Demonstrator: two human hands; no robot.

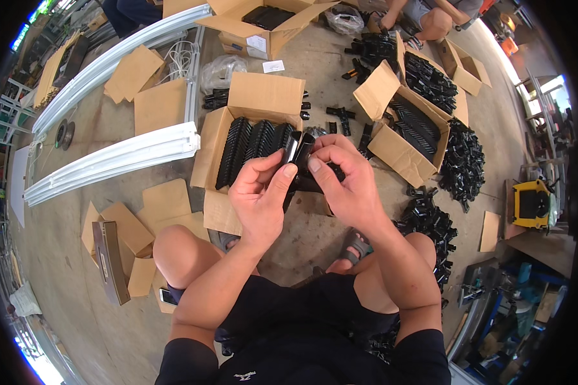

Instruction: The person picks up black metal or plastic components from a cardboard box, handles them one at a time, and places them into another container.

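My left hand (261, 199) and my right hand (348, 187) are raised close together in front of me. The left thumb and fingers pinch a glossy black curved metal piece (291, 146). Close against it, a second black tube-like metal piece (306, 147) sits in the fingers of my right hand. Their lower parts are mostly hidden by my hands, so I cannot tell whether the two are joined. Just beyond my hands is an open cardboard box (266, 95) holding rows of stacked black ribbed parts (237, 149).
Another open box (401, 154) of stacked parts is at right, beside heaps of loose black fittings (462, 163). White metal rails (115, 163) lie at left, above flattened cardboard (167, 202). A person's hand (388, 22) shows at the far right.
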